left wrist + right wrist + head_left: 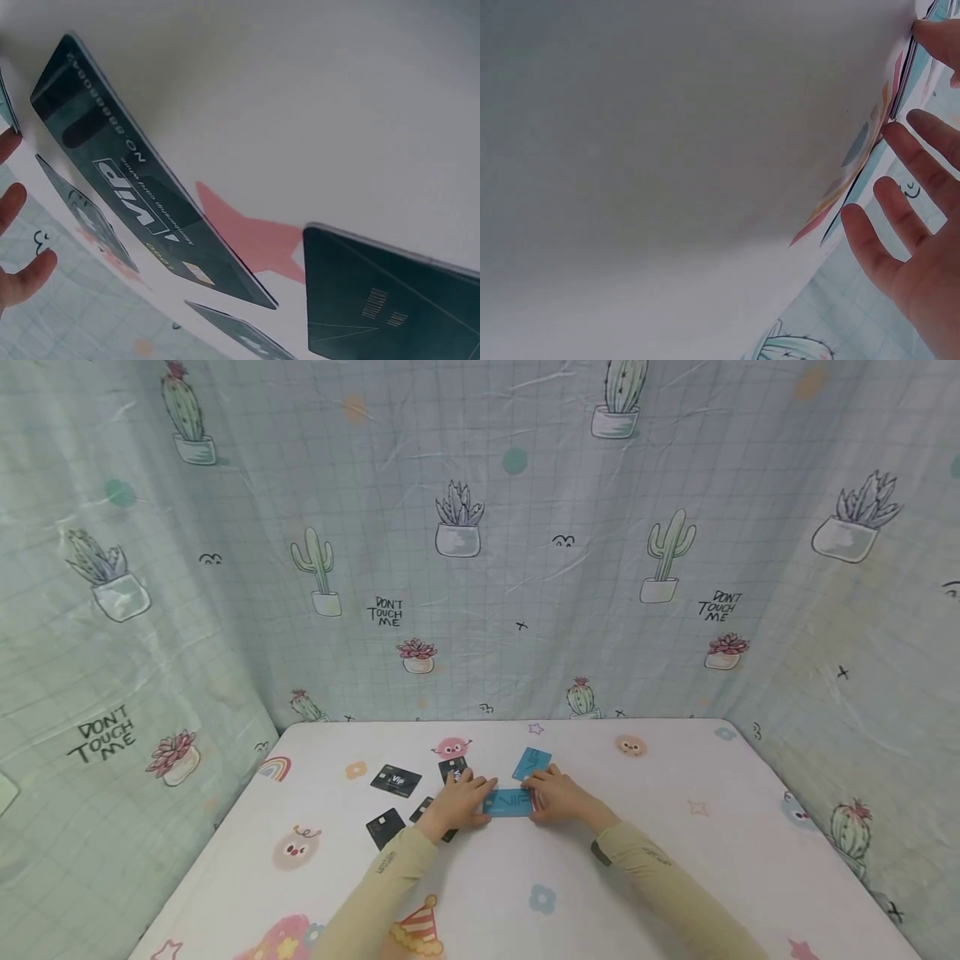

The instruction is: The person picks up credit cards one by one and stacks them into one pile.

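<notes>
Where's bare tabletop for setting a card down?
Bare: between the right sleeve and the right table edge; also between right sleeve and left sleeve, below the nearer blue card. Crowded: around the left hand, among black cards.

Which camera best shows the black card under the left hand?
Left wrist: the black card is large, its Vip lettering readable. The head view shows only parts around the left hand; right wrist, none.

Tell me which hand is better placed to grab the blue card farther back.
Likely the right hand: it is close to the far blue card, while the left hand is across the near blue card, nearer the black cards.
</notes>
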A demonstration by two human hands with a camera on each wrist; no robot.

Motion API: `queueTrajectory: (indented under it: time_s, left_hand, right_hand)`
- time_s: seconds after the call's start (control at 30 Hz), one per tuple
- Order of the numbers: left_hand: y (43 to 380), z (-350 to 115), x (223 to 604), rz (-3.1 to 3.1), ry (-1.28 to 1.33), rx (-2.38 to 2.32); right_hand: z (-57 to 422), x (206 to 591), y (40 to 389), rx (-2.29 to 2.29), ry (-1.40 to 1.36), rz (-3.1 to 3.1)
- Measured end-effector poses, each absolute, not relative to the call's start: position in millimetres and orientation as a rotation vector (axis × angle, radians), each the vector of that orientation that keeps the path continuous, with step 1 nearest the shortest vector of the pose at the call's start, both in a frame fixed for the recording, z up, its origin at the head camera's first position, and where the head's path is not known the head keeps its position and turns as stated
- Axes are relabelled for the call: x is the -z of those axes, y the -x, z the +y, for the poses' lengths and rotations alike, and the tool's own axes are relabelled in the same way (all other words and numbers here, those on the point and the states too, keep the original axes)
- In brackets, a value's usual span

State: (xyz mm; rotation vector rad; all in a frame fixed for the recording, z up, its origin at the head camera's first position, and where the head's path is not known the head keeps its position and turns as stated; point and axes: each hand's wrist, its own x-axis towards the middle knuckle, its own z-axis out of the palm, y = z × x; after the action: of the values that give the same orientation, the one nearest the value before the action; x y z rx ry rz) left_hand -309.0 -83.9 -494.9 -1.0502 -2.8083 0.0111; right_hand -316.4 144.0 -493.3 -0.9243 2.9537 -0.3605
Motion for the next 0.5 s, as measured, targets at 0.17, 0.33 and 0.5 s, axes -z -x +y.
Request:
queueTrajectory:
  time_s: [0.17, 0.33, 0.5]
  left_hand:
    - [308.5, -83.1, 493.0, -2.826, 1.037, 0.000]
    - [308.2, -81.9, 491.3, -2.854, 1.026, 0.052]
    - [309.9, -80.7, 490.7, -2.818, 1.049, 0.082]
  right_hand:
    - [148.2, 490.2, 316.4, 0.381, 0.930, 2.948]
    - [154.3, 489.5, 318.7, 0.376, 0.941, 2.949]
    - [160.2, 490.7, 321.6, 0.341, 0.971, 2.958]
